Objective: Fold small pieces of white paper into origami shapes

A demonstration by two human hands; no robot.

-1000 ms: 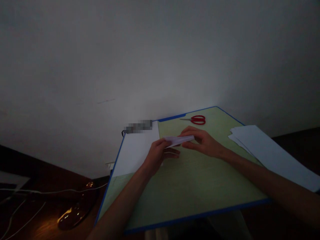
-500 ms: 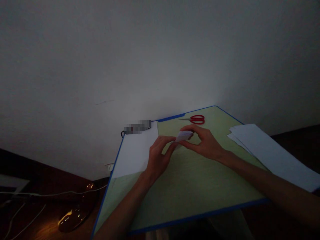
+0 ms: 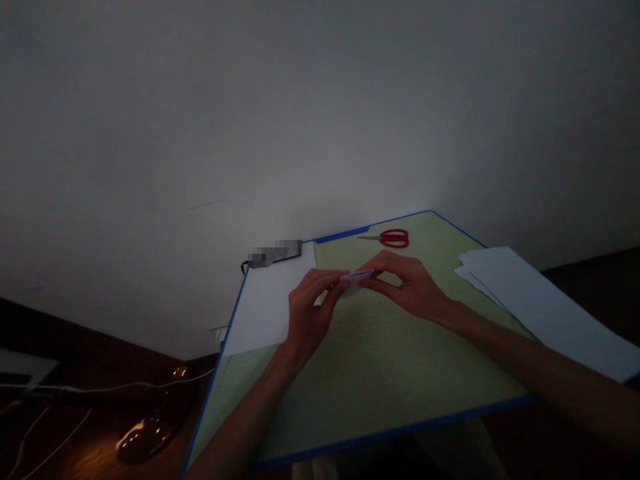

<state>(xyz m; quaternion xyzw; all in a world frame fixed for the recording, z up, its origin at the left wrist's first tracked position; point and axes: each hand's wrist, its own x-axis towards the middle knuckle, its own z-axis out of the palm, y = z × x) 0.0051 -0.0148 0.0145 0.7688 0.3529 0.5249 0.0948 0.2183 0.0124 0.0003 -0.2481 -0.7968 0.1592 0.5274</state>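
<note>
A small folded piece of white paper (image 3: 356,281) is held above the middle of the table, its folded layers showing along the top edge. My left hand (image 3: 311,303) pinches its left end between thumb and fingers. On its right end, my right hand (image 3: 407,283) grips it the same way. Red-handled scissors (image 3: 393,238) lie beyond my right hand, blades toward the left. To the left, a flat white sheet (image 3: 260,313) lies on the table, partly behind my left hand.
The pale green table (image 3: 380,373) has a blue edge and stands against a grey wall (image 3: 320,120). White sheets (image 3: 545,300) are stacked on its right side. A blurred-out dark object (image 3: 275,253) sits at the back left corner. White cables (image 3: 145,385) run at the lower left.
The folded paper has turned from standing tilted toward the right hand to lying level between both hands, its top edge now facing me. My left hand has shifted slightly left.
</note>
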